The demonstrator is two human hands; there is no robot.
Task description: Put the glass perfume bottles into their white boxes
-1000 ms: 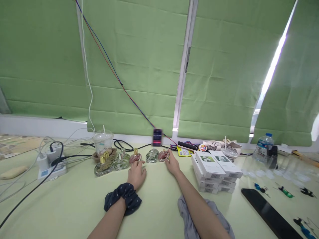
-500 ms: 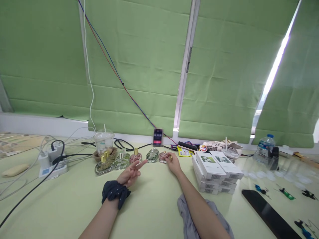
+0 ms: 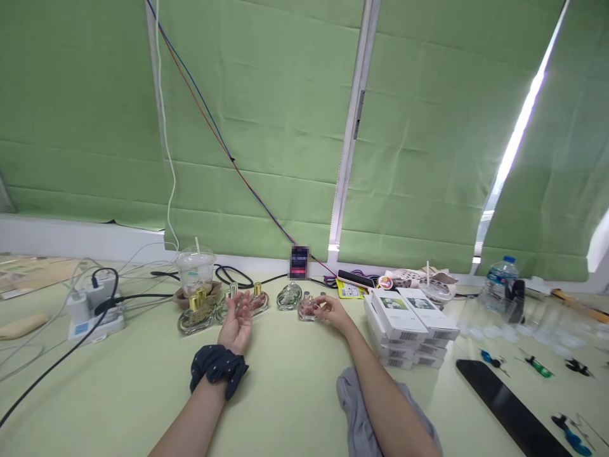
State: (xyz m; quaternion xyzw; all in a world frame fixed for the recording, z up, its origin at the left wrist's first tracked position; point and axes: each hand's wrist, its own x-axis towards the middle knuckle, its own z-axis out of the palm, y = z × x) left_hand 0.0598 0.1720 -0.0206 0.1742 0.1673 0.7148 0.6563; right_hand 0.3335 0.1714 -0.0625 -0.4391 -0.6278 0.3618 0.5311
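Note:
My right hand (image 3: 334, 313) has its thumb and fingertips closed at the right side of a pink glass perfume bottle (image 3: 308, 310). Some of that bottle is hidden behind the fingers. Left of it stands a pale green perfume bottle (image 3: 288, 297), apart from both hands. My left hand (image 3: 236, 325) is raised with nothing in it, fingers spread and palm turned up. Behind it, partly covered, are green perfume bottles (image 3: 221, 311) and another pink one with a gold cap (image 3: 257, 289). Further left is a bottle with gold caps near it (image 3: 196, 317).
A stack of white boxes (image 3: 404, 320) is beside my right forearm, with grey cloth (image 3: 353, 406) under the arm. A long black slab (image 3: 504, 400) lies at right, near clear cups and a water bottle (image 3: 499, 279). Cables and a power strip (image 3: 95, 324) occupy the left; a plastic cup (image 3: 195, 266) stands behind.
The pink bottle and my right hand have come slightly nearer to me. My left hand has shifted left and turned, its fingers now pointing upward.

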